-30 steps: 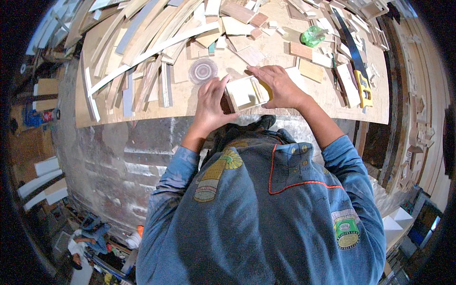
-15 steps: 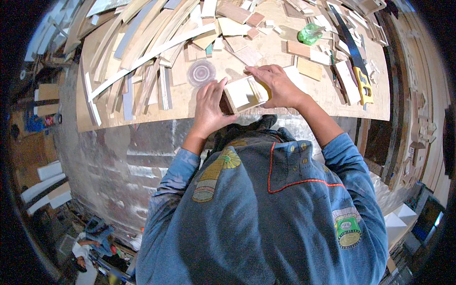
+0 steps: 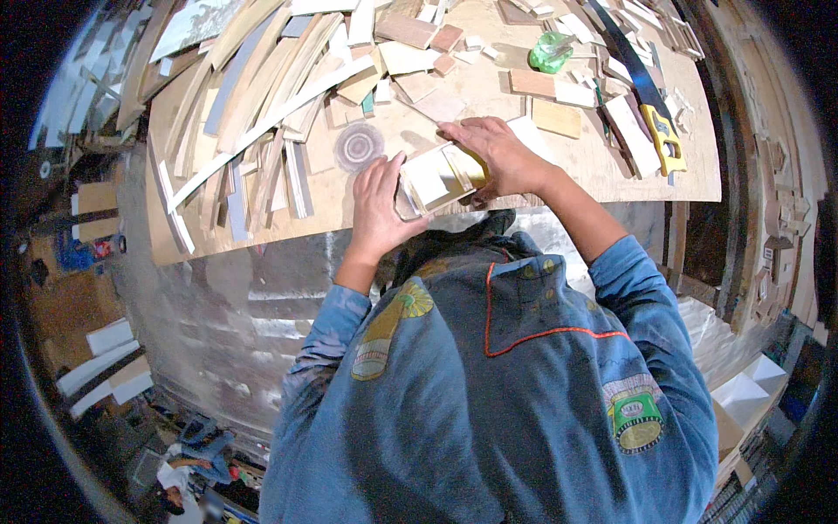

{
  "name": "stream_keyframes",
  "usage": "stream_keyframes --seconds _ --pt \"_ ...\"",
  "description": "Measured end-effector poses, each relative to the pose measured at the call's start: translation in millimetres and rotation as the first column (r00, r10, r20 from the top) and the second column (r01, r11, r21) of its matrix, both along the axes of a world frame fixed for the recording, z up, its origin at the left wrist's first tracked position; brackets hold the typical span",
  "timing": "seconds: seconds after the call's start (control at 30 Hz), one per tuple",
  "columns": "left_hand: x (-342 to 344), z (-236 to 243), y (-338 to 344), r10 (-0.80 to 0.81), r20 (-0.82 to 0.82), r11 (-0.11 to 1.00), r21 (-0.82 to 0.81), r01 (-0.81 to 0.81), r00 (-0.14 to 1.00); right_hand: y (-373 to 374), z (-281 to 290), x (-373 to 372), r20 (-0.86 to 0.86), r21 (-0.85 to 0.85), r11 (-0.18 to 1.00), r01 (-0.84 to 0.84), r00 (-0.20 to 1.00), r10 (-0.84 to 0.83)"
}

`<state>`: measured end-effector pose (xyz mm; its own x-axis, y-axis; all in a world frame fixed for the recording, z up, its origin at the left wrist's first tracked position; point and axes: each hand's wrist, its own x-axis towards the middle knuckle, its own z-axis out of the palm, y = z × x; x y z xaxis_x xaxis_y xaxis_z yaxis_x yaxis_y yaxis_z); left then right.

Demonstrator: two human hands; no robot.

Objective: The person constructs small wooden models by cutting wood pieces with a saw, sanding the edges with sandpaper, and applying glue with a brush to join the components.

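Observation:
My left hand point(image 3: 377, 201) grips the left end of a small white and pale wooden box-like piece point(image 3: 428, 179) at the near edge of the plywood worktop point(image 3: 327, 223). My right hand point(image 3: 497, 162) holds the piece's right end, fingers reaching over its far side, with something yellow partly hidden under them. A thin upright strip shows along the piece's right part. Just beyond my left hand lies a round grey-purple disc point(image 3: 358, 147), and a white board point(image 3: 532, 135) is behind my right hand.
Long strips point(image 3: 236, 105) crowd the worktop's left; offcuts point(image 3: 406, 32), a crumpled green object point(image 3: 550, 52) and a yellow-handled saw point(image 3: 663, 140) lie behind and right. More timber point(image 3: 786, 201) stands at far right. Another person point(image 3: 179, 476) is at the lower left.
The view has turned slightly, with the worktop now tilted. The held piece and both hands sit a little further left in the picture, their grip looking much the same.

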<state>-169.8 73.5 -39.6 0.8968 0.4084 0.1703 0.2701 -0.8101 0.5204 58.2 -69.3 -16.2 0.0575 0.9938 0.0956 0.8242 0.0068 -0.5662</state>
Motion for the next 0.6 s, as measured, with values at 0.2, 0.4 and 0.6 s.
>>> stream_keyframes --seconds 0.2,0.4,0.6 --pt "-0.9 8.6 0.5 -0.063 0.123 0.996 -0.057 0.070 0.990 -16.7 2.6 13.4 0.104 0.072 0.995 0.068 0.992 -0.075" --pt "26.2 28.8 3.5 -0.157 0.065 0.986 0.056 0.154 0.985 -21.1 -2.0 10.7 -0.170 -0.111 0.907 0.405 0.892 -0.419" --pt "64.4 43.0 -16.4 -0.185 -0.149 0.972 0.115 0.203 0.971 -24.0 -11.4 3.6 -0.266 -0.077 0.867 0.492 0.828 -0.493"
